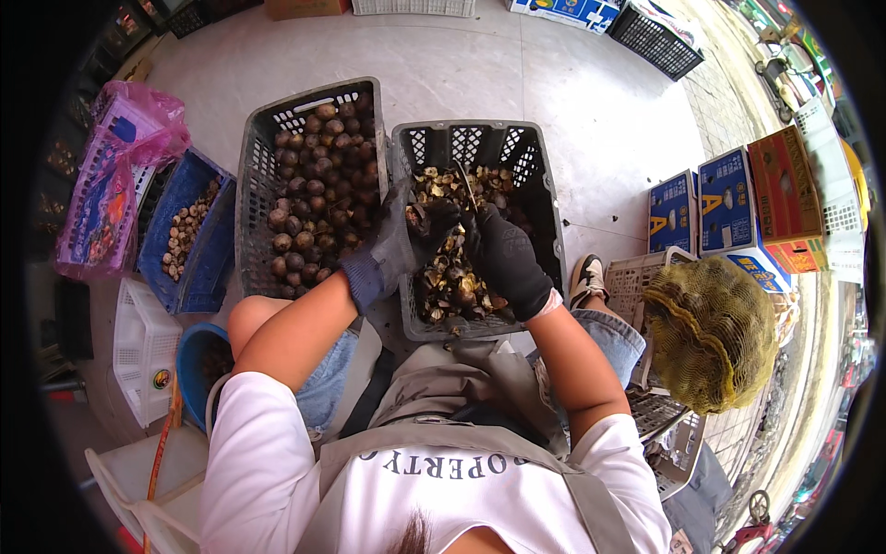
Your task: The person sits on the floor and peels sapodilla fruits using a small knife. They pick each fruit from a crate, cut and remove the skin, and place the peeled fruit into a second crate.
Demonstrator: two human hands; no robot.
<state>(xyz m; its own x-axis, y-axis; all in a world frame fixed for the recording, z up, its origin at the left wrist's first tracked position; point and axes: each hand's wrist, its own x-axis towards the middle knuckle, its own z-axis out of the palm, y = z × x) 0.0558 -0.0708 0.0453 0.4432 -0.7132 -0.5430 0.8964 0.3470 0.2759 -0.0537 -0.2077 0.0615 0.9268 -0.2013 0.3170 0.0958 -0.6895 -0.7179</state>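
Observation:
My left hand (394, 239), in a grey knitted glove with a dark palm, is over the left part of the right-hand black crate (554, 228). In its fingers is a dark round fruit (417, 219) with a reddish-brown face showing. My right hand (504, 256), in a black glove, grips a thin knife (466, 183) whose metal blade points away from me. The knife's handle is hidden in the fist. Beneath both hands lie many brown and yellowish peel pieces (457, 291). To the left, another black crate (257, 180) holds whole round brown-purple fruits (315, 187).
At left stand a blue crate (201, 270) of small pale round items, a pink-bagged purple crate (104, 187), a white crate (142, 346) and a blue basin (190, 367). Cartons (727, 201) and a full yellow mesh sack (713, 336) crowd the right side.

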